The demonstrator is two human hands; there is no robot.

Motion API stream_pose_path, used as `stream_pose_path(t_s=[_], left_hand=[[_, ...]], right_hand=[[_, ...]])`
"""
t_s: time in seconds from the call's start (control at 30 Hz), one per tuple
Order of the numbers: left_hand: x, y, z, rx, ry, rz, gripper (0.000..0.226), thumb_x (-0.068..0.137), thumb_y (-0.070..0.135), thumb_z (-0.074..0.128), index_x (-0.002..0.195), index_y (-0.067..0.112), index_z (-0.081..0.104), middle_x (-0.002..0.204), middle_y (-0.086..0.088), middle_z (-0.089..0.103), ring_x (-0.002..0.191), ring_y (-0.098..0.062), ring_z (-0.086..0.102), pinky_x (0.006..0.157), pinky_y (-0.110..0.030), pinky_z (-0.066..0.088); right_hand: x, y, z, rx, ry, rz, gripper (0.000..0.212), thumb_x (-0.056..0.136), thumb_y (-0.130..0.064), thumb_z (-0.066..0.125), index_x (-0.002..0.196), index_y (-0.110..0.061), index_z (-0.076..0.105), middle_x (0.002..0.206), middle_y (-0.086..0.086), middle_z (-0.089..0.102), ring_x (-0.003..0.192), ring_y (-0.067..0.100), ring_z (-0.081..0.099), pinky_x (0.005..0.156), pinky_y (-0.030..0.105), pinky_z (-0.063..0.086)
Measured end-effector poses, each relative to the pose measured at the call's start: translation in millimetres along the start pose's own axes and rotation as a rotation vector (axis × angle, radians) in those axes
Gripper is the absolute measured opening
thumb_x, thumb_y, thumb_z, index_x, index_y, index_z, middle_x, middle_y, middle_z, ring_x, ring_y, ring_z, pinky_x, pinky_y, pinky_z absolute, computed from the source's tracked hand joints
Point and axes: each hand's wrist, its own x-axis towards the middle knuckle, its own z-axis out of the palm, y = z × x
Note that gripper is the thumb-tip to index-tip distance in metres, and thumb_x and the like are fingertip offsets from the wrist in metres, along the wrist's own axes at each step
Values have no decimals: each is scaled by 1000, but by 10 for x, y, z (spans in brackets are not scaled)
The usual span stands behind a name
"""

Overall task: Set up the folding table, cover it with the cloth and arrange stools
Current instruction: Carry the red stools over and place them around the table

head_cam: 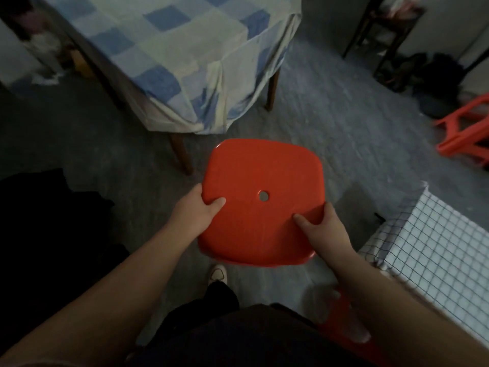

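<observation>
Both hands, left (197, 207) and right (324, 229), grip the red stool (262, 200) by its seat edges, near the covered counter (185, 49). Risk: legs hidden below, could clip the counter leg (182, 154) or snag cloth (211, 107).

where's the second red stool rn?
Head view, far right edge: the second red stool lies tipped on the floor, right of the cloth-covered table, beyond the checked cloth.

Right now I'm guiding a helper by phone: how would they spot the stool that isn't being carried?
Start at the table with the blue checked cloth and look along the floor to the far right edge of the room. The other stool stands there, orange-red, only partly in view. Unlike the red stool gripped by both hands, nobody touches it.
</observation>
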Motion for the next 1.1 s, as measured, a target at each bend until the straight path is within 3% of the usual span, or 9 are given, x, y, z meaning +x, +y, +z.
stream_pose_path(t_s=[0.23,0.4,0.53,0.67,0.87,1.1], left_hand=[[869,843,68,139,-138,181,46,88,51,65,125,24,58,113,3,68,104,-22,64,91,-38,49],[1310,1598,624,213,-245,291,50,89,50,64,129,21,56,115,0,67,105,-24,64,85,-35,47],[1614,2198,1244,250,-320,336,50,91,49,62,131,20,54,115,3,64,101,-18,61,81,-33,42],[1941,2703,1905,289,-368,334,50,92,50,62,132,21,51,110,8,60,98,-15,59,80,-32,42],[2499,3154,2868,314,-438,285,45,93,47,62,129,22,52,106,9,59,94,-16,59,79,-32,43],[3357,3064,4073,378,-508,232,42,92,48,62,125,25,51,104,10,61,91,-14,59,76,-32,43]], right_hand=[[409,-73,-252,131,158,172,55,78,-55,74,114,-22,49,114,1,65,102,25,64,89,44,53],[797,223,-685,232,259,275,54,79,-52,74,117,-24,49,116,0,63,100,22,63,82,38,50],[1229,599,-1065,279,312,348,54,79,-53,74,116,-23,49,114,0,63,100,24,64,85,43,53],[1794,997,-1474,299,287,395,50,81,-50,74,113,-23,47,114,0,62,97,21,62,77,35,47],[2707,1568,-1852,293,242,480,51,83,-48,74,114,-24,42,112,-2,59,99,24,60,80,36,48],[3725,2388,-1471,358,218,625,56,84,-42,75,124,-21,43,117,-2,60,97,20,59,79,32,46]])
